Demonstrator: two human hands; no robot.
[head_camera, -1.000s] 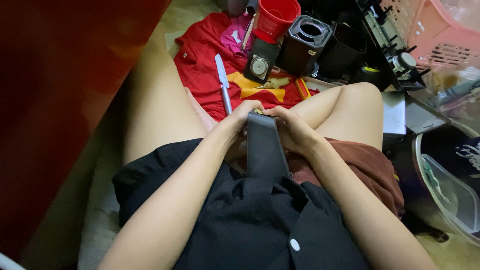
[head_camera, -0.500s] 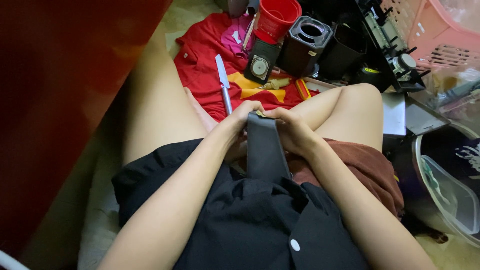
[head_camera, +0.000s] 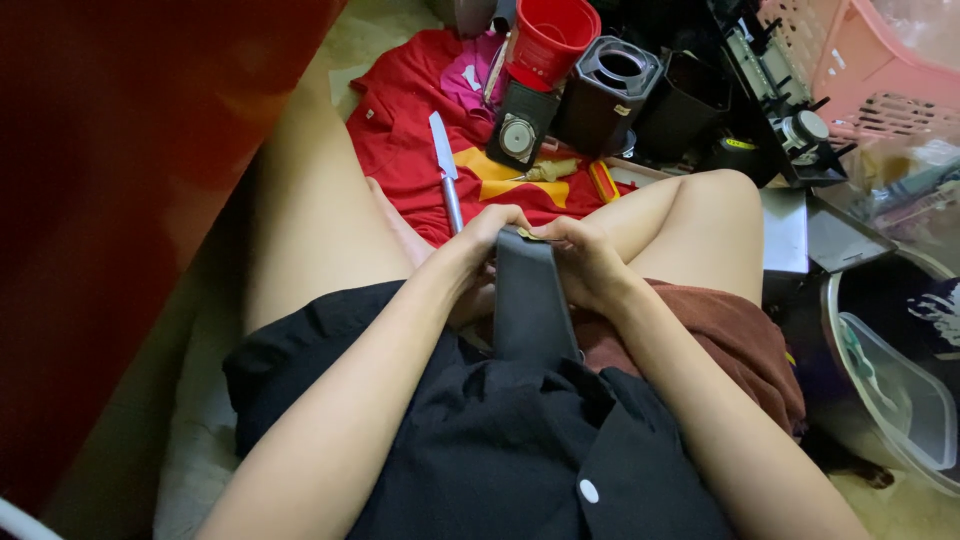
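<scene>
Change: almost none; both hands stay at the top end of the dark grey flat panel (head_camera: 528, 295), as a second earlier, so the work there goes on.
Left hand (head_camera: 487, 232): fingers curled on the panel's upper left corner.
Right hand (head_camera: 583, 258): fingers pressed over the upper right edge, near a small yellowish piece (head_camera: 527, 234).
Panel: upright in the lap, between the thighs.
Nearby: knife (head_camera: 446, 170) on red cloth (head_camera: 400, 130).

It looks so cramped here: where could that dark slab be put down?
Bare red cloth left of the knife, and pale floor beyond it. Right of the knife, red cup, black containers and pink basket crowd together.
</scene>
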